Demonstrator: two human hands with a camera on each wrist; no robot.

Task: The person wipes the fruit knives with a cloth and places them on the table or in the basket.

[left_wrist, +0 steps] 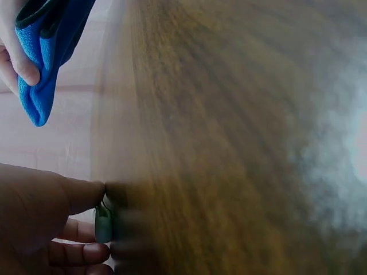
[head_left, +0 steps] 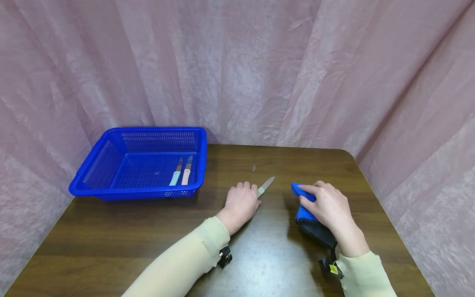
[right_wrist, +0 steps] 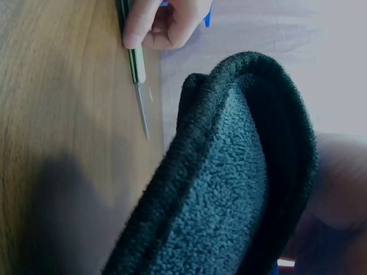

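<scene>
My left hand (head_left: 241,204) grips a small knife (head_left: 266,185) by its pale green handle, low over the wooden table. Its blade points away and to the right; in the right wrist view the thumb lies along the handle (right_wrist: 137,64). The handle's butt (left_wrist: 103,224) shows between thumb and fingers in the left wrist view. To the right, my right hand (head_left: 328,203) holds a folded blue cloth (head_left: 304,212) with a dark border, pinched between thumb and fingers above the table. The cloth (right_wrist: 221,189) fills much of the right wrist view.
A blue plastic basket (head_left: 137,192) stands at the table's back left. Inside, near its right wall, lie a knife with a light blue handle (head_left: 175,178) and one with a pale pink handle (head_left: 186,176). A pink curtain (head_left: 237,74) hangs behind the table (head_left: 237,161).
</scene>
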